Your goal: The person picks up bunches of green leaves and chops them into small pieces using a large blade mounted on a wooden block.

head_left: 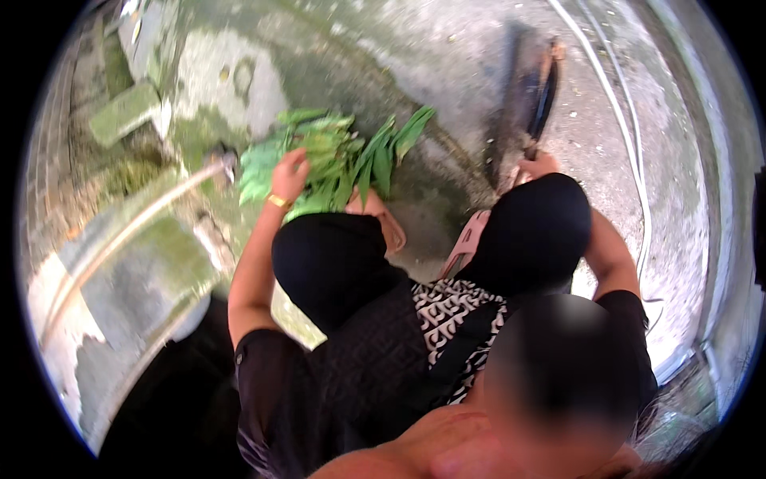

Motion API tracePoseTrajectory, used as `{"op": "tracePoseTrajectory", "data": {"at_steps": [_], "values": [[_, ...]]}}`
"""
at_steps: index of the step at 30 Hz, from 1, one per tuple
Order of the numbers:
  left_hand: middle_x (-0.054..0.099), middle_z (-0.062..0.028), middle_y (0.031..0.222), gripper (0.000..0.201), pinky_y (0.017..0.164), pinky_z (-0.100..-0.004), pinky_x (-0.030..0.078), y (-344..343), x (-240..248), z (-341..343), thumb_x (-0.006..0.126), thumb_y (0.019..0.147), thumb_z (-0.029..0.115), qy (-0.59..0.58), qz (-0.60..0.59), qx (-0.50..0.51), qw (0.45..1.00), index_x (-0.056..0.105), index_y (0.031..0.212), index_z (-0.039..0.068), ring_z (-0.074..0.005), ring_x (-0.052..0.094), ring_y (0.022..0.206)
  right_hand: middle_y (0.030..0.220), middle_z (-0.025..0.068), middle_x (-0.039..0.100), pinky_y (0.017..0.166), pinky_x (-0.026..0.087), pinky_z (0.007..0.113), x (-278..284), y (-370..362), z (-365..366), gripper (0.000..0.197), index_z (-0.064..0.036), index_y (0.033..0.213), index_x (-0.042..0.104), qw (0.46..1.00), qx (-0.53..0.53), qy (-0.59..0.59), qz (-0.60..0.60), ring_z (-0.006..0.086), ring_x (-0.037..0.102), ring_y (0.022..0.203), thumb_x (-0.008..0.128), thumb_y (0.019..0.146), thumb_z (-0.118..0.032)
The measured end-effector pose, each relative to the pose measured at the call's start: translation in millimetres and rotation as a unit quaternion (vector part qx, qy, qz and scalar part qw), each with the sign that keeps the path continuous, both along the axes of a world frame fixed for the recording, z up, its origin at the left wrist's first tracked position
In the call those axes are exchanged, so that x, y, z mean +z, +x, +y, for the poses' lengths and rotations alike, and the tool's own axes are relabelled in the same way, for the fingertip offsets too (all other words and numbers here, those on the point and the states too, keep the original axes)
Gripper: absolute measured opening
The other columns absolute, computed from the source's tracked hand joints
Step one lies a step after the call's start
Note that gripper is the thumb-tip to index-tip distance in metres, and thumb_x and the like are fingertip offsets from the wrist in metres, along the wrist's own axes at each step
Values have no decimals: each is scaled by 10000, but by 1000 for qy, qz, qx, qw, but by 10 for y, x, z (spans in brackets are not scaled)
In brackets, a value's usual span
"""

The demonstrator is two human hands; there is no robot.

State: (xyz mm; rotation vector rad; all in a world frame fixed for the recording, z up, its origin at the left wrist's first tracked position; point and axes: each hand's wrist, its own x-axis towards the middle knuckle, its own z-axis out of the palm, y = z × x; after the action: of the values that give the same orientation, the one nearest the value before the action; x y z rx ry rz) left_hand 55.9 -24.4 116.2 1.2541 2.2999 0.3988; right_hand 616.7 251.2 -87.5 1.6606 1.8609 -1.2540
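My left hand (291,172), with a yellow band at the wrist, is over a heap of long green leaves (323,152) on the ground. Its fingers are curled; what they hold, if anything, I cannot make out. A smaller spray of leaves (387,156) sticks out to the right of the heap. On the right, beyond my knee, my right hand (542,164) closes on the near end of a long, dark, flat object (515,100). Motion blurs this object, so its kind is unclear. Close beside it is a narrow black curved piece (547,100).
Pink sandals (464,239) are on my feet between the knees. A pale hose (614,88) runs along the concrete at the right. At the left, a long pole (144,215) lies near a mossy block (125,114). Stained concrete (343,60) stretches ahead.
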Motion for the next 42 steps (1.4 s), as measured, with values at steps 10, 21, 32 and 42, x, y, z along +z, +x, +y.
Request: {"op": "tracePoseTrajectory", "data": {"at_steps": [10, 21, 32, 42], "values": [[523, -133, 1358, 714, 1018, -479, 359, 1074, -915, 368, 777, 761, 330, 43, 115, -299, 946, 509, 1389, 120, -332, 474, 1280, 863, 111, 686, 665, 549, 394, 717, -509, 225, 340, -16, 893, 730, 980, -123, -153, -43, 226, 641, 796, 780, 763, -326], [689, -159, 1123, 839, 958, -472, 393, 946, -1208, 1461, 644, 866, 611, -286, 75, -291, 910, 419, 1405, 9, -333, 616, 1109, 663, 92, 653, 587, 500, 379, 442, -706, -333, 222, 18, 776, 689, 937, -324, 101, 87, 201, 614, 593, 738, 694, -182], [682, -251, 965, 485, 816, -483, 508, 591, -1812, 1318, 614, 908, 395, -415, -146, -266, 858, 671, 943, -86, -383, 659, 877, 776, 98, 682, 698, 507, 339, 543, -1436, 98, 224, 41, 865, 696, 937, -282, 22, 207, 190, 618, 708, 703, 700, -110], [681, -277, 996, 632, 836, -492, 492, 583, -1623, 1251, 614, 894, 549, -346, -155, -271, 885, 666, 993, -73, -411, 652, 928, 1229, 185, 600, 895, 490, 420, 755, -2098, 63, 492, -37, 1221, 588, 884, 88, 458, 13, 348, 584, 1076, 748, 811, -255]]}}
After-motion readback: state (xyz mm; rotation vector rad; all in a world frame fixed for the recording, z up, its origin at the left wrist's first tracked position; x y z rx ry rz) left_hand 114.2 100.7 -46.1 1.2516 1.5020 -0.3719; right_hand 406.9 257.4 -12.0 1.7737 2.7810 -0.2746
